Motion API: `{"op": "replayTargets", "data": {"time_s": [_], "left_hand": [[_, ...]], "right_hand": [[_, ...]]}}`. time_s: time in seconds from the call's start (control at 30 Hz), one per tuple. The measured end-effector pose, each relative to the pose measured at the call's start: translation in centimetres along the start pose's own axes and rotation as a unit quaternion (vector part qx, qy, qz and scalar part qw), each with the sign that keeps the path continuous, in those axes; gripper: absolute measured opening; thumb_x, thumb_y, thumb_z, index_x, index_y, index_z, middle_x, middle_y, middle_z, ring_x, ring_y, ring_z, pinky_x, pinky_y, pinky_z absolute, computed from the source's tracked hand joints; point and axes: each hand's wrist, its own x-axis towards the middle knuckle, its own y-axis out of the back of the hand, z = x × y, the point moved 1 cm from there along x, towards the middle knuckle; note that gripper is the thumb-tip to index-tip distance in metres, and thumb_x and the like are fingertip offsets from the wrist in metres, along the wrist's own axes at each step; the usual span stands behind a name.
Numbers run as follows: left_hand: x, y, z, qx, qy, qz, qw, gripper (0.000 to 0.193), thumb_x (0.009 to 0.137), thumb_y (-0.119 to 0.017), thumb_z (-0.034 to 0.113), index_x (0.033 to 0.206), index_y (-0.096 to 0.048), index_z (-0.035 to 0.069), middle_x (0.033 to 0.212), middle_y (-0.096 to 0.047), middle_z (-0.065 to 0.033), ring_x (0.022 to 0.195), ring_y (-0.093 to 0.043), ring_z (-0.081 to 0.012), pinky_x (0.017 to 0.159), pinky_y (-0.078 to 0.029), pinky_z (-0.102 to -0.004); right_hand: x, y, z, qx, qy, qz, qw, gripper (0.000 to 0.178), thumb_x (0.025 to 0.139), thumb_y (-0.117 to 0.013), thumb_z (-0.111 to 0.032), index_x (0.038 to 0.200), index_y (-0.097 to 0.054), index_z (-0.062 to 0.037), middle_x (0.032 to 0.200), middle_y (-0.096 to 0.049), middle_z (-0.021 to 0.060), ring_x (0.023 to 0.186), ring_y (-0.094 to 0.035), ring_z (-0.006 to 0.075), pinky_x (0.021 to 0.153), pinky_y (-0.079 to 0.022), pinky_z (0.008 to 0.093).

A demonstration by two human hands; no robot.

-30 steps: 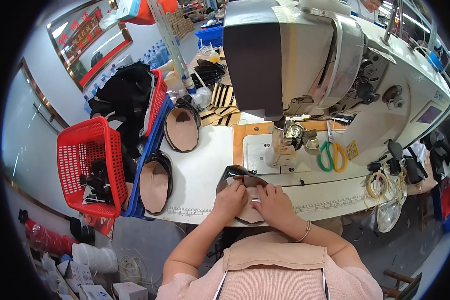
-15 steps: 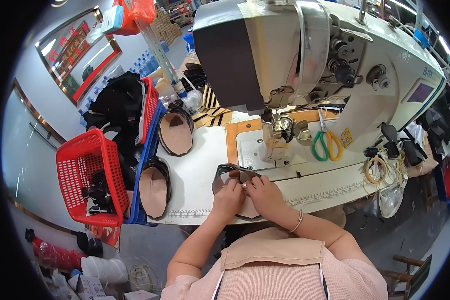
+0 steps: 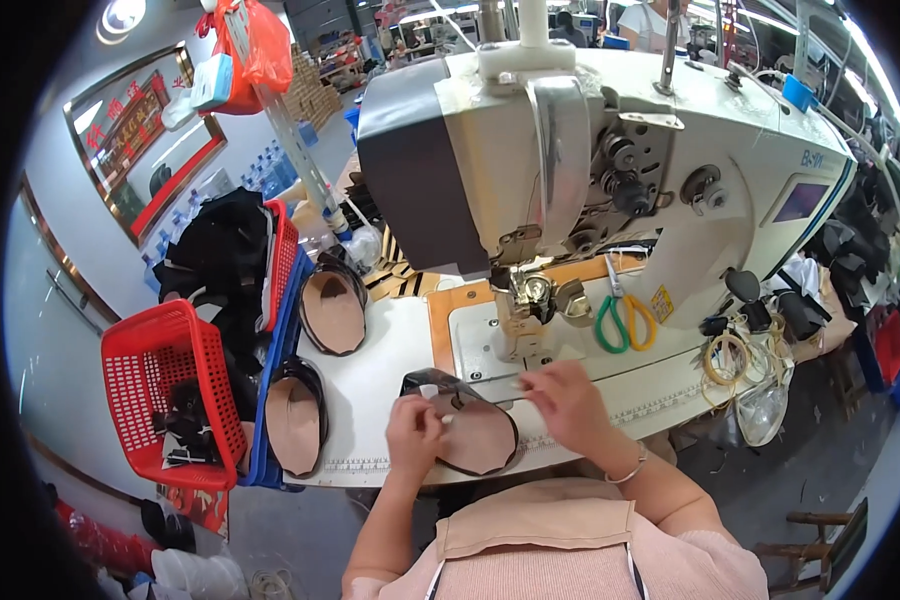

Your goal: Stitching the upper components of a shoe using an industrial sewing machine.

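Note:
A shoe upper, an oval piece with beige lining and a black edge [image 3: 482,438], lies on the machine bed in front of me. Over its left edge is my left hand [image 3: 415,432], fingers curled in, with small whitish bits by the fingertips; what it grips, if anything, I cannot make out. To the right of the upper, my right hand [image 3: 567,402] is raised a little off it. Its thumb and fingers are pinched together, with something tiny and pale at the tips. Just beyond stands the sewing machine's needle and presser area [image 3: 530,310].
Two stacks of similar uppers [image 3: 333,312] lie on the left, beside a blue crate [image 3: 292,345] and a red basket [image 3: 175,390]. Scissors with green and yellow handles [image 3: 625,318] rest by the machine [image 3: 710,190]. Tape rolls and cords [image 3: 727,358] hang at the right edge.
My hands were together on the upper's far edge; they have parted, the right moving right and off it, the left moving to its left edge. The view has tilted up.

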Motion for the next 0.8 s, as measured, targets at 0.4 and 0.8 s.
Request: {"op": "replayTargets", "data": {"time_s": [0.4, 0.8], "left_hand": [[3.0, 1.9, -1.6, 0.170, 0.067, 0.027, 0.983, 0.024, 0.073, -0.066, 0.005, 0.096, -0.062, 0.001, 0.126, -0.046, -0.0223, 0.114, -0.046, -0.0386, 0.096, -0.037, -0.0432], [7.9, -6.1, 10.3, -0.025, -0.278, -0.128, 0.952, 0.046, 0.072, -0.063, -0.003, 0.116, -0.057, 0.006, 0.117, -0.055, -0.0120, 0.102, -0.056, -0.0307, 0.082, -0.049, -0.0359]], "right_hand": [[7.6, 4.7, 3.7, -0.041, 0.082, 0.099, 0.991, 0.031, 0.072, -0.066, -0.007, 0.102, -0.061, -0.0150, 0.064, -0.052, -0.0011, 0.062, -0.050, 0.0188, 0.053, -0.043, 0.0310], [6.0, 2.8, 0.6, 0.087, 0.151, 0.042, 0.984, 0.022, 0.062, -0.063, 0.000, 0.080, -0.061, -0.0121, 0.072, -0.058, 0.0023, 0.069, -0.055, 0.0245, 0.059, -0.047, 0.0339]]}}
